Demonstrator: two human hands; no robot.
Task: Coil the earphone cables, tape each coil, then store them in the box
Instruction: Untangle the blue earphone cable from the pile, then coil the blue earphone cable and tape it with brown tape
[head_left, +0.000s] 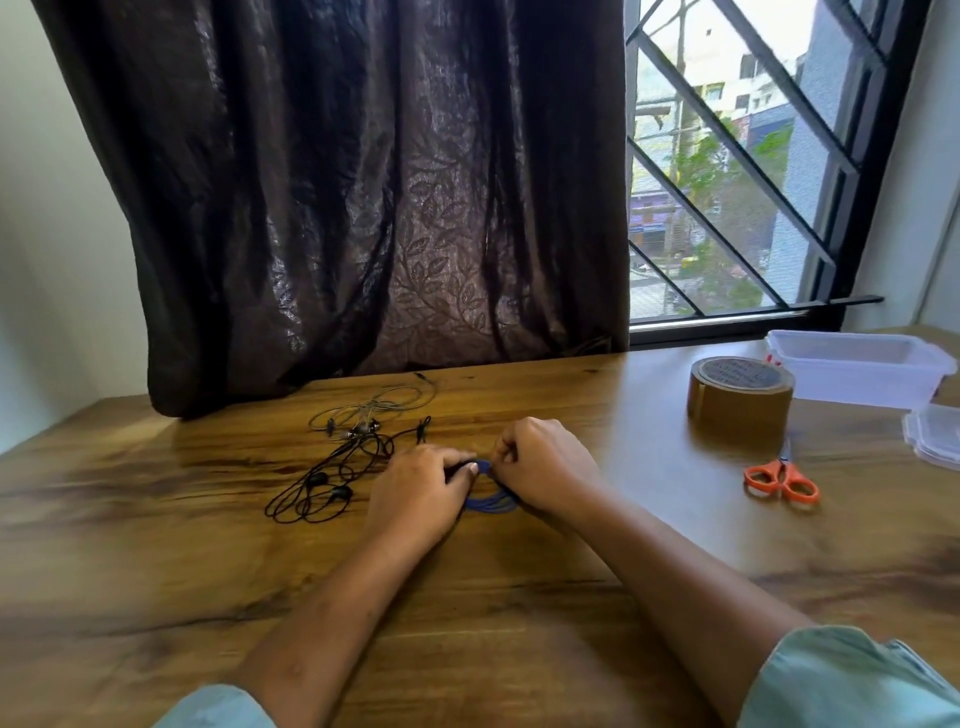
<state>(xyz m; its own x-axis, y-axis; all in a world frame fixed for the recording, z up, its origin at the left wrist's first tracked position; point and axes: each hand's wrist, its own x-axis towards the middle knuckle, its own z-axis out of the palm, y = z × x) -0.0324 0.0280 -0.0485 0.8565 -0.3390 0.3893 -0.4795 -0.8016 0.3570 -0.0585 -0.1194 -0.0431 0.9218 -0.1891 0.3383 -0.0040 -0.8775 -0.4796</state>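
Observation:
A coiled blue earphone cable (491, 501) lies between my two hands at the table's middle. My left hand (418, 488) pinches its top with the thumb, and my right hand (545, 470) grips the coil's right side with curled fingers. Much of the coil is hidden under both hands. A loose black earphone cable (332, 483) lies tangled just left of my left hand. Behind it rests a grey earphone cable (371, 410), also loose. A roll of brown tape (740, 397) stands at the right, and a clear plastic box (857, 366) sits behind it.
Orange-handled scissors (782, 478) lie in front of the tape. The box's clear lid (935, 436) rests at the table's right edge. A dark curtain (363, 208) hangs over the wooden table's (467, 597) far edge, with a barred window to its right.

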